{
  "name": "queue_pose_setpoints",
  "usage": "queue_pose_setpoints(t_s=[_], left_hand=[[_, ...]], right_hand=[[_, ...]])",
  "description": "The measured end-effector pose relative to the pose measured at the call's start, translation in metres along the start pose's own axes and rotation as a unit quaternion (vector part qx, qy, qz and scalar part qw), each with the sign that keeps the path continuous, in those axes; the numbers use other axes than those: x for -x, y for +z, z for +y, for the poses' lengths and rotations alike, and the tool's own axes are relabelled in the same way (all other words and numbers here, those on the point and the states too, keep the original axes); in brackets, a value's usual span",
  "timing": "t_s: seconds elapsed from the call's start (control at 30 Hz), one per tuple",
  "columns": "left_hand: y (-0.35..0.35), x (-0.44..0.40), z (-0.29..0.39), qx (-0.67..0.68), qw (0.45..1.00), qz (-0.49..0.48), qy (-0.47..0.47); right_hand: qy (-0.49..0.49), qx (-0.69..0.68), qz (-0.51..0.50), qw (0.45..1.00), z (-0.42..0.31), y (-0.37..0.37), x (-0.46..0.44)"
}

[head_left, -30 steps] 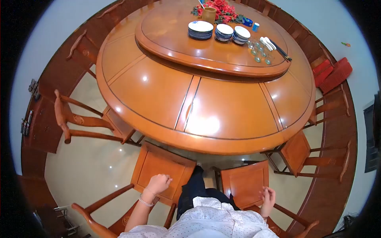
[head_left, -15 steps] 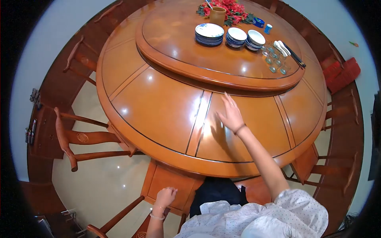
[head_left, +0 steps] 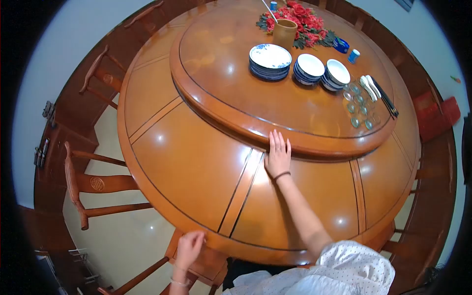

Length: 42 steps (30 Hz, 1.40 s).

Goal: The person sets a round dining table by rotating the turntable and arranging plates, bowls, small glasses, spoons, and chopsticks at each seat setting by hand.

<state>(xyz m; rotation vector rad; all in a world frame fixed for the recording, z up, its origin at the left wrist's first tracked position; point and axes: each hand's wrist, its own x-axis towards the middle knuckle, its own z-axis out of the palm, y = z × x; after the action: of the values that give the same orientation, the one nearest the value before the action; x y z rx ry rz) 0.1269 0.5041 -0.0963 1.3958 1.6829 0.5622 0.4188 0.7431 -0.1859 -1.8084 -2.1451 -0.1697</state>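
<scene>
My right hand (head_left: 279,156) reaches forward to the lazy Susan (head_left: 221,115), its fingers stretched out over the near rim and no object held. Low on the left, my left hand (head_left: 190,249) is beside the front edge of the round wooden table (head_left: 179,167); its fingers are curled in and nothing shows in them. Whether it touches the edge, I cannot tell. On the lazy Susan stand a stack of plates (head_left: 270,58), two stacks of bowls (head_left: 309,66), several small glasses (head_left: 361,109), white spoons (head_left: 369,88) and dark chopsticks (head_left: 386,101).
Behind the plates are a brown cup (head_left: 284,34) with a white stick in it, red flowers (head_left: 305,22), a blue ashtray-like dish (head_left: 340,45) and a small blue container (head_left: 353,56). Wooden chairs (head_left: 105,184) surround the table; one chair seat (head_left: 209,265) is below my left hand.
My right hand has moved forward from above the tabletop onto the lazy Susan's rim. My left hand has come up to the table edge. The view has shifted closer over the table.
</scene>
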Motion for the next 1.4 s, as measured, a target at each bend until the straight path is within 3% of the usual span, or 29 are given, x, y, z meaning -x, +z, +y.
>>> queue_pose_setpoints(t_s=[0.03, 0.07, 0.2, 0.3, 0.33, 0.37, 0.5, 0.57, 0.6, 0.67, 0.77, 0.8, 0.87, 1.07, 1.13, 1.4], left_hand=[[0.006, -0.026, 0.024, 0.097, 0.994, 0.055, -0.004], [0.008, -0.057, 0.038, 0.103, 0.992, 0.052, 0.049], [0.032, -0.19, 0.1, 0.146, 0.983, -0.01, 0.11], [0.043, -0.307, 0.167, 0.188, 0.969, -0.112, 0.115], [0.051, -0.353, 0.178, 0.185, 0.972, -0.103, 0.1], [0.056, -0.391, 0.198, 0.267, 0.957, -0.096, 0.059], [0.076, -0.497, 0.238, 0.3, 0.951, 0.057, 0.047], [0.08, -0.513, 0.24, 0.229, 0.968, 0.078, 0.066], [0.083, -0.517, 0.242, 0.154, 0.98, 0.096, 0.086], [0.079, -0.524, 0.238, 0.138, 0.983, 0.059, 0.105], [0.076, -0.523, 0.237, 0.129, 0.984, 0.033, 0.116], [0.076, -0.525, 0.238, 0.124, 0.986, 0.033, 0.11], [0.075, -0.526, 0.24, 0.117, 0.987, 0.034, 0.106], [0.074, -0.516, 0.241, 0.153, 0.981, -0.014, 0.114], [0.087, -0.516, 0.236, 0.262, 0.951, 0.041, 0.161], [0.116, -0.498, 0.224, 0.405, 0.876, 0.074, 0.253]], right_hand=[[0.0, -0.014, 0.002, 1.0, 0.003, 0.005, 0.001], [0.008, -0.029, 0.005, 1.0, 0.004, 0.007, 0.002], [0.019, -0.079, 0.034, 0.996, 0.009, 0.006, 0.005], [0.011, -0.076, 0.042, 0.996, 0.018, 0.008, 0.004], [0.002, -0.067, 0.044, 0.997, 0.019, 0.006, 0.004], [0.003, -0.067, 0.042, 0.997, 0.019, 0.002, 0.007], [0.016, -0.122, 0.0, 0.992, 0.032, -0.033, -0.011], [-0.013, -0.228, -0.052, 0.972, 0.056, -0.04, -0.029], [-0.032, -0.275, -0.006, 0.961, 0.068, -0.039, -0.048], [0.041, -0.395, -0.026, 0.917, 0.085, -0.038, -0.092], [0.062, -0.419, 0.011, 0.906, 0.11, -0.005, -0.176], [0.11, -0.505, 0.011, 0.856, 0.111, 0.004, -0.201], [0.161, -0.56, 0.031, 0.812, 0.107, 0.013, -0.239], [0.201, -0.527, 0.106, 0.819, 0.101, 0.025, -0.252], [0.206, -0.553, 0.085, 0.803, 0.104, 0.025, -0.251], [0.201, -0.616, 0.054, 0.76, 0.111, 0.022, -0.242]])
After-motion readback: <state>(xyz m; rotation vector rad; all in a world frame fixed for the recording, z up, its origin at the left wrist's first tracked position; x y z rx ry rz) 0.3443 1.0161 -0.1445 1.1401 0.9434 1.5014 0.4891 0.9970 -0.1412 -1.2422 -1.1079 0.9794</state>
